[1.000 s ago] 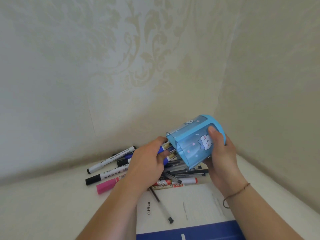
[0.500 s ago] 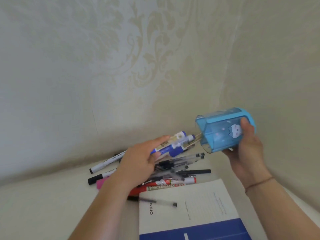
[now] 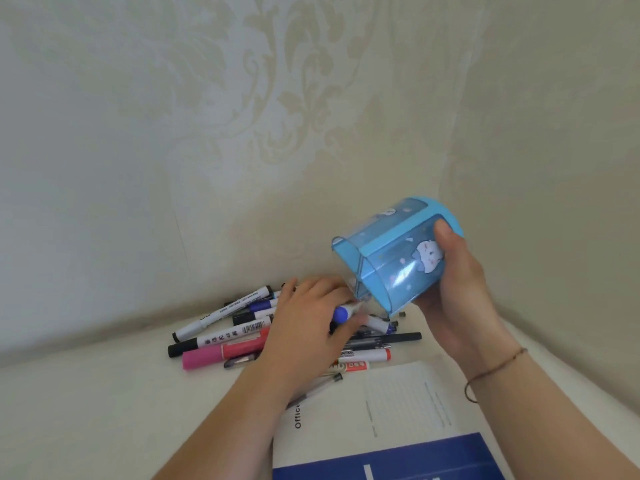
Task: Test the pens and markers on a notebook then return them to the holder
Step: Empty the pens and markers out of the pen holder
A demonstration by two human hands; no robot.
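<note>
My right hand [image 3: 457, 292] grips a translucent blue pen holder [image 3: 391, 258] with a cartoon animal on it. The holder is held in the air, tipped with its mouth down and to the left, and looks empty. Just below its mouth, my left hand [image 3: 308, 327] lies on a heap of pens and markers on the table, its thumb and fingers around a blue-capped marker [image 3: 341, 313]. The heap includes a white marker [image 3: 221, 313], a pink marker [image 3: 221, 355] and a black pen [image 3: 384, 337]. A white and blue notebook [image 3: 398, 410] lies closed in front.
The table surface [image 3: 86, 410] sits in a corner between two pale patterned walls [image 3: 207, 133], one behind the heap and one close on the right. A clear pen [image 3: 311, 389] lies across the notebook's top left corner.
My right hand brought the holder back left and tipped its mouth down over the heap. My left hand came down onto the heap with the blue marker.
</note>
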